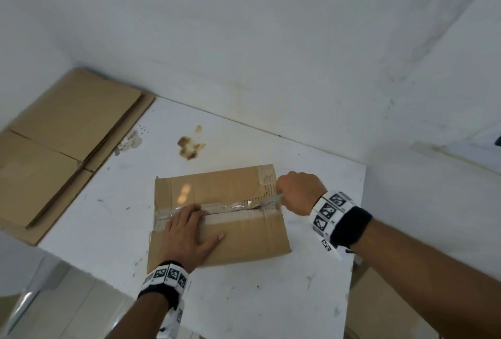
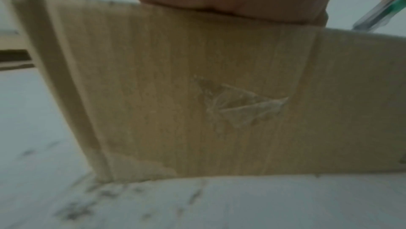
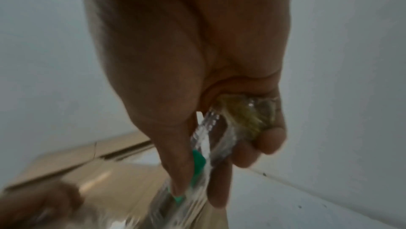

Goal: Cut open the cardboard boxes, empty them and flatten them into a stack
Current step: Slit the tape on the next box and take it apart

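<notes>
One box (image 1: 217, 219), two hands: left (image 1: 189, 235) pressing, right (image 1: 298, 192) gripping cutter (image 1: 276, 199).

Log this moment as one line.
left hand presses box | right hand grips green cutter at taped seam | flattened stack left

Bare room (white walls (image 1: 244, 26)), stained table (image 1: 244, 298).

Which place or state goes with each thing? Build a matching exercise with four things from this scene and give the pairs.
Things:
1. left hand
2. right hand
3. flattened cardboard
4. brown stain

Places or states:
A. stacked at the table's far left
B. pressing flat on the box
C. on the bare white table, beyond the box
D. gripping a clear green-tipped cutter at the taped seam

Pairs: 1-B, 2-D, 3-A, 4-C
</notes>
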### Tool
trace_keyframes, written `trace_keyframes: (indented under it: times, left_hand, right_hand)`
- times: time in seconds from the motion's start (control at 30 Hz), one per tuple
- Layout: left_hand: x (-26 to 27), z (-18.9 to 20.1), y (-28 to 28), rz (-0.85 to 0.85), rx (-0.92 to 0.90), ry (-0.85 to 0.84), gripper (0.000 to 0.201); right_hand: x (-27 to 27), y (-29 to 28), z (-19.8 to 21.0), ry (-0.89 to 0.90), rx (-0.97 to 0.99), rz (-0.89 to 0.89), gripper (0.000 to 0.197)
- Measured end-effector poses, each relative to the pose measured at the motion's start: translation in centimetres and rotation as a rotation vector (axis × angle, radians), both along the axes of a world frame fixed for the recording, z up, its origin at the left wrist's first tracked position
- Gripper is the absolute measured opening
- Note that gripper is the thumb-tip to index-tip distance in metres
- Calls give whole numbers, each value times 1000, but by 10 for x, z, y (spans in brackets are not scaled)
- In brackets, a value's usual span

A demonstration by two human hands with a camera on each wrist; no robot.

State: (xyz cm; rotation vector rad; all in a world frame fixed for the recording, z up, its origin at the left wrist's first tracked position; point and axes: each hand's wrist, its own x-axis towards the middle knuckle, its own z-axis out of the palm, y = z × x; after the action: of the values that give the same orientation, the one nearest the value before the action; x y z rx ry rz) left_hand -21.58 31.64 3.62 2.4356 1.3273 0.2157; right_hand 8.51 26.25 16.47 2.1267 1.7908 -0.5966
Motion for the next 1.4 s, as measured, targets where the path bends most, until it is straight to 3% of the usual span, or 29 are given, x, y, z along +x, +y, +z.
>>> trace_keyframes:
  times: [0.17,0.27,0.33,0.43,0.57,0.9,1.0,1.2,1.33,1.4]
  left_hand:
    - [-21,0,9,-53,77,27,68]
    - [10,7,-1,52,73,39,69]
    - [44,7,-16,6,40,37,68]
    - [74,3,-29,-24,16,66,69]
    - [69,-3,-23,-11,20,82,73]
    - [58,1,-13,-5,23,-17,72]
    - [56,2,-10,7,19,-52,75]
    - [55,1,-6,-14,65,-61,58]
    - [59,8,2,14,50,-60,48]
    - [70,16,8,14,-3,25,50]
  right_hand:
    - [-5,-18,-8,-15,18,23,6]
    - [-7,-19,-16,-11,36,15,12]
    - [-5,-21,-15,7,50,25,6]
    - [3,-27,-9,105,76,55,25]
    - [27,-38,-3,172,115,-93,23]
    - [12,-59,-31,354,82,-276,20]
    - [0,-77,-45,396,46,-308,31]
    - [-13,-100,-53,588,-37,-382,37]
    - [1,-113,-58,475,164,-466,30]
    - [3,-119,-63,423,221,-511,26]
